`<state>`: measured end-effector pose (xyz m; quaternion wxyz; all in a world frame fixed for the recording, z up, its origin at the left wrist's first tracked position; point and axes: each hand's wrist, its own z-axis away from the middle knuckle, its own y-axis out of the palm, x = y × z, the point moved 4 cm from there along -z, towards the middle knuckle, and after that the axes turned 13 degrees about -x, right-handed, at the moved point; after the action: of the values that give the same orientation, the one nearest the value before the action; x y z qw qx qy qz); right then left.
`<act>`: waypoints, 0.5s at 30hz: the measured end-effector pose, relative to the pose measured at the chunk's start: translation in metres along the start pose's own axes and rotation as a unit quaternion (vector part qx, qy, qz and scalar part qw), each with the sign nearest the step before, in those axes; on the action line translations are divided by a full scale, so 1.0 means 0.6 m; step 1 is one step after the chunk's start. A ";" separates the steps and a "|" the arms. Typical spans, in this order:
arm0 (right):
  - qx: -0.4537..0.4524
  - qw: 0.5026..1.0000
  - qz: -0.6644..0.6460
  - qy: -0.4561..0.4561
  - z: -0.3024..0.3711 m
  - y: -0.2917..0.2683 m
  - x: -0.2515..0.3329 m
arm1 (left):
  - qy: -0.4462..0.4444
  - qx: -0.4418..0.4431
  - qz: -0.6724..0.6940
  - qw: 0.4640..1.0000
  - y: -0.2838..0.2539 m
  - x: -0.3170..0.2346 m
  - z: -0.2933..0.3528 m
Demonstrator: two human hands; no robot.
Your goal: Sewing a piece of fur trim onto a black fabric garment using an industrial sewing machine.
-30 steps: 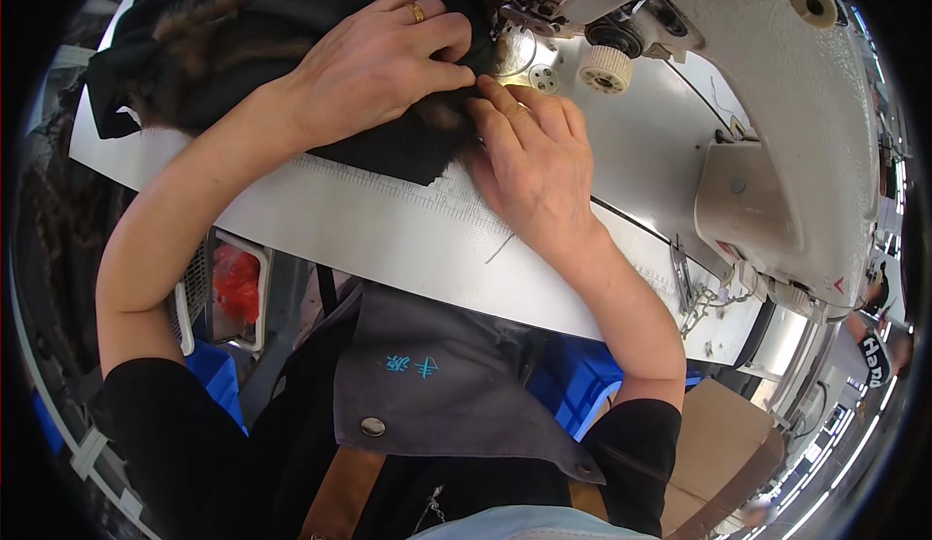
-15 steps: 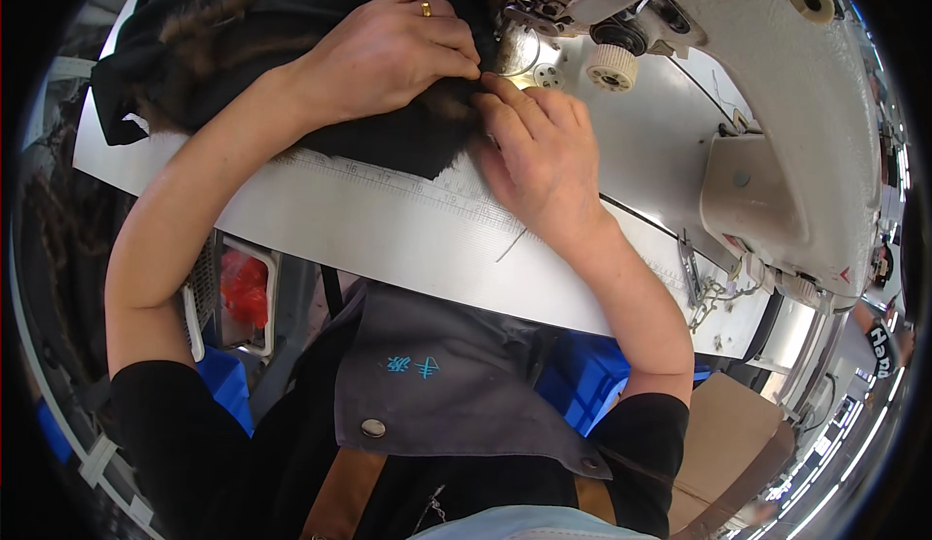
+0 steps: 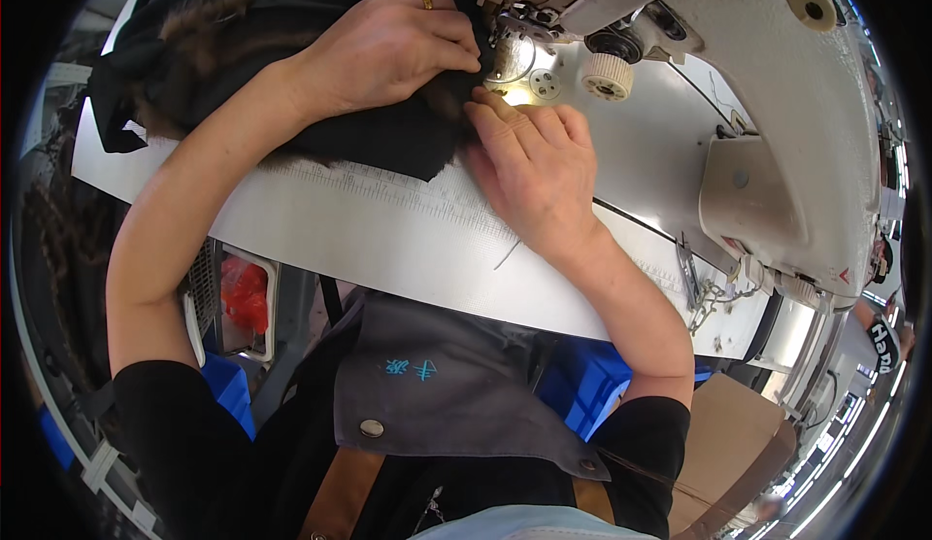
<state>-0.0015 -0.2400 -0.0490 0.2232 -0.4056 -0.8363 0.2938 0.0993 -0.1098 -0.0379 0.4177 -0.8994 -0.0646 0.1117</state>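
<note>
A black fabric piece (image 3: pixel 388 147) with brown fur along it lies bunched on the white sewing table (image 3: pixel 388 234), its edge beside the sewing machine's presser foot (image 3: pixel 516 30). My left hand (image 3: pixel 393 50), a gold ring on one finger, rests over the fabric, thumb and fingers pinched together on it left of the needle area. Just nearer to me, my right hand (image 3: pixel 544 166) has its fingers together at the fabric's right edge; its thumb is mostly hidden beneath them. A small gap separates the two hands' fingertips.
The pale sewing machine (image 3: pixel 796 103) arches over the right side, with a ribbed knob (image 3: pixel 609 76) near my right fingers. Small metal snips (image 3: pixel 688 273) and a chain (image 3: pixel 714 299) lie at the table's right. Below hang a basket holding red plastic (image 3: pixel 245 292) and a blue bin (image 3: pixel 582 380).
My right hand has drawn slightly toward me and left, so its fingertips have parted from those of my left hand. My left hand has barely moved.
</note>
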 end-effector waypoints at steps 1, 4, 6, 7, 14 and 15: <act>-0.009 1.000 0.003 -0.011 0.002 0.001 -0.001 | 0.001 -0.001 0.000 1.000 0.001 0.000 0.000; -0.014 1.000 0.005 -0.019 0.003 0.003 0.000 | 0.013 -0.036 -0.006 0.999 0.000 -0.001 0.001; -0.011 1.000 0.005 -0.015 0.002 0.004 -0.001 | 0.005 -0.056 0.011 0.998 0.000 0.002 0.003; -0.012 1.000 0.004 -0.016 0.002 0.003 -0.002 | 0.004 -0.057 0.010 0.998 0.001 0.002 0.004; -0.011 1.000 -0.003 -0.012 0.002 0.005 -0.005 | -0.012 -0.055 0.030 0.998 0.000 0.004 0.004; -0.011 1.000 -0.004 -0.012 0.002 0.005 -0.005 | -0.019 -0.046 0.036 0.998 0.001 0.004 0.004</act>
<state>0.0012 -0.2411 -0.0522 0.2099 -0.4013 -0.8434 0.2889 0.1012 -0.1076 -0.0402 0.3703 -0.9170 -0.0453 0.1411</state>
